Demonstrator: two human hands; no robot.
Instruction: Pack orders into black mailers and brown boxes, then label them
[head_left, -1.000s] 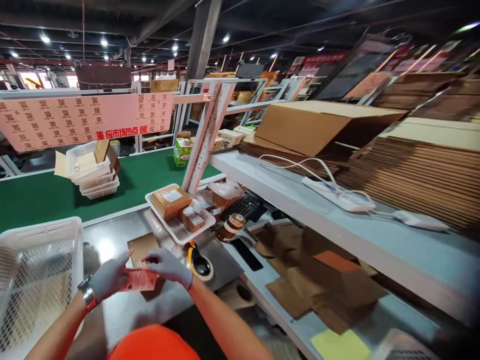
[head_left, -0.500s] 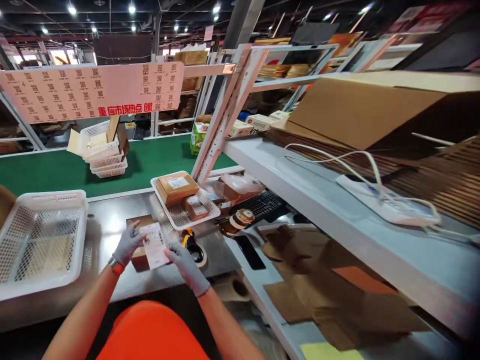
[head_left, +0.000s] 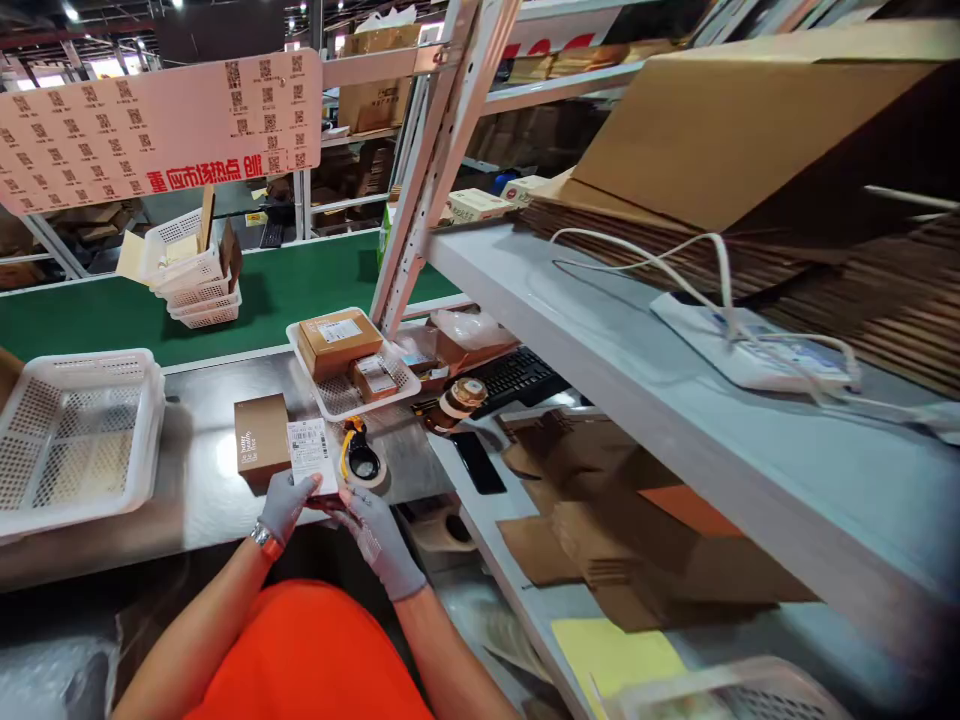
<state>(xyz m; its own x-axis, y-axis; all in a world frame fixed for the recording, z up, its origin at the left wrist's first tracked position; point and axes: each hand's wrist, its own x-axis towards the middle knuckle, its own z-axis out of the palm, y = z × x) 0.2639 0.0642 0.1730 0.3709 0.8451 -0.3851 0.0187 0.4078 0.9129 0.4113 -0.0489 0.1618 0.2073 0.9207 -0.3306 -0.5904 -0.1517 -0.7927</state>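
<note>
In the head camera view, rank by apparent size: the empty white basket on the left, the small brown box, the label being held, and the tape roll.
1. White basket
2. Small brown box
3. Label and tape roll: they look about alike, so no ranking.

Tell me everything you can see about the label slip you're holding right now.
The label slip is a small white rectangular sheet, paper by the look of it, printed with a barcode near the top and rows of small text too fine to read. It stands roughly upright, printed face toward the camera. The gloved left hand and gloved right hand pinch its lower edge. It sits above the metal table, in front of the small brown box, and partly overlaps that box's right side in the view.
</note>
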